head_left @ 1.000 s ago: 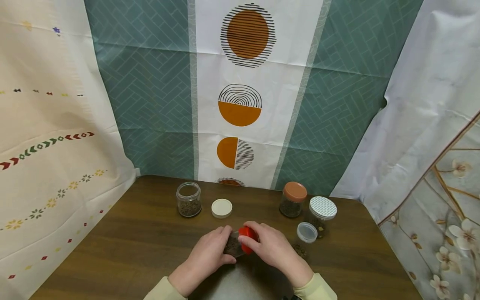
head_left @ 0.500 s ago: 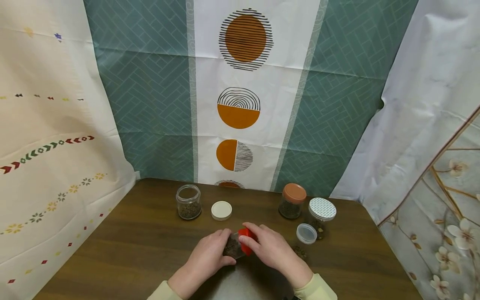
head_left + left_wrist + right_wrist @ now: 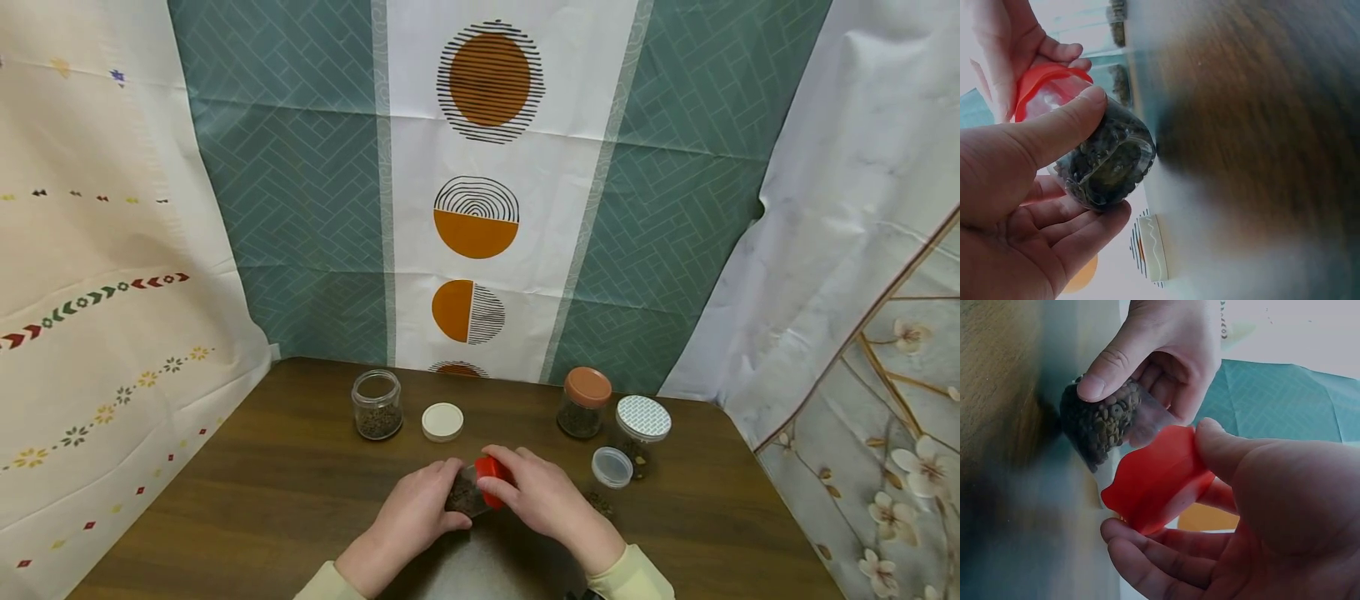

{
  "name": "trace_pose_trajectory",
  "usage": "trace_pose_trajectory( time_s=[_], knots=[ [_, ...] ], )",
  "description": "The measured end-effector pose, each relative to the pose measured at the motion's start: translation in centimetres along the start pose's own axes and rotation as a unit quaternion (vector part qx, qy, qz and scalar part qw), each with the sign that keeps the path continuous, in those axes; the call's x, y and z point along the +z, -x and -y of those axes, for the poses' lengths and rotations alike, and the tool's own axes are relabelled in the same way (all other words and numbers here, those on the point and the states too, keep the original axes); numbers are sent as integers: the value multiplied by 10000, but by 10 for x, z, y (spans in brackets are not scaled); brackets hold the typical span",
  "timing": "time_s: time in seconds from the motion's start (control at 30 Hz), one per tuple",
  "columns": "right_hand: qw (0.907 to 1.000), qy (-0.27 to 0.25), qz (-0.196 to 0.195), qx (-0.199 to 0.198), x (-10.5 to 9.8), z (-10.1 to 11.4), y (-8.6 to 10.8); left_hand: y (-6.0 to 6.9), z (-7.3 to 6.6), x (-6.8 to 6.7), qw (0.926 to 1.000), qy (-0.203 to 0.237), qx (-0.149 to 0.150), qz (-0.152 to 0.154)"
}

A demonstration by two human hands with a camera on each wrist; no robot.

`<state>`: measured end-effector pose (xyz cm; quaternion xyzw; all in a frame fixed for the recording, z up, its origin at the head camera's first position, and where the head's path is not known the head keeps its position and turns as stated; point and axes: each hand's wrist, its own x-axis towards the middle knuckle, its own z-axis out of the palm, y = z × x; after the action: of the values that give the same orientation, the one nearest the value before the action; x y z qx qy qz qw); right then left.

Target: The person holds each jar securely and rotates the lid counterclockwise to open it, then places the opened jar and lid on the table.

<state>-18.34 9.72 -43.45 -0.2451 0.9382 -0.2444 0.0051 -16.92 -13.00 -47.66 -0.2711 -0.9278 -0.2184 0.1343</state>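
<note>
My left hand (image 3: 416, 508) holds a small clear jar (image 3: 465, 493) tilted on its side above the table. Small brown pellets (image 3: 1110, 419) lie toward its base in the right wrist view. With thumb and fingers my right hand (image 3: 543, 492) grips the red wavy-edged lid (image 3: 1157, 478) at the jar's mouth. In the left wrist view the lid's rim (image 3: 1041, 78) surrounds the mouth end; whether it is threaded on, I cannot tell. The jar's base (image 3: 1119, 165) faces the left wrist camera, close to the tabletop.
An uncovered jar (image 3: 377, 408) stands back left, beside a cream lid (image 3: 442, 422) lying flat. To the right are jars with an orange lid (image 3: 588, 387), a white patterned lid (image 3: 643, 418) and a translucent top (image 3: 612, 467). Curtains enclose the wooden table (image 3: 247, 492).
The head view has tilted up slightly, so the scene sits a little lower. Both hands keep their hold on the jar and red lid, with barely any visible movement.
</note>
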Motion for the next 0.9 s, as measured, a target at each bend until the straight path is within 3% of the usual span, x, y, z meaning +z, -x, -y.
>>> trace_pose_trajectory(
  time_s=[0.6, 0.9],
  knots=[
    [9992, -72, 46, -389, -7, -5, 8, -1, 0, -1, 9999, 61, -2, 112],
    [9994, -220, 210, -155, -10, -5, 8, -1, -1, -1, 9999, 20, 44, 165]
  ],
)
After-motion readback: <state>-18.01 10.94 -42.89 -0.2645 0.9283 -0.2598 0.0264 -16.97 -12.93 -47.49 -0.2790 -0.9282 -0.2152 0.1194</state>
